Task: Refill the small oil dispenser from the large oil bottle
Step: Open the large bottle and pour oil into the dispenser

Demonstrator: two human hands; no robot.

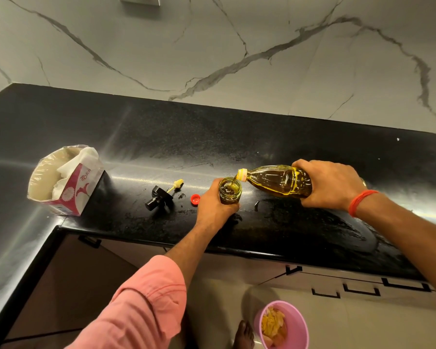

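On black counter [300,152], right hand [330,183] tilting oil bottle [277,181], left hand [215,206] gripping dispenser [230,191]

The left grip [215,202] hides the dispenser [230,191] base. The bottle [277,181] rear lies under the right grip [327,185]. The bowl [297,323] is cut off below.

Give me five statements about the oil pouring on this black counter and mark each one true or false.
1. The right hand tilts the large clear plastic oil bottle over the small glass dispenser jar. True.
2. The left hand lies flat on the black counter. False: it grips the jar.
3. The small red cap is screwed on the bottle. False: it lies on the counter.
4. The black pump lid lies left of the jar. True.
5. The opened tissue box stands right of the bottle. False: far left.
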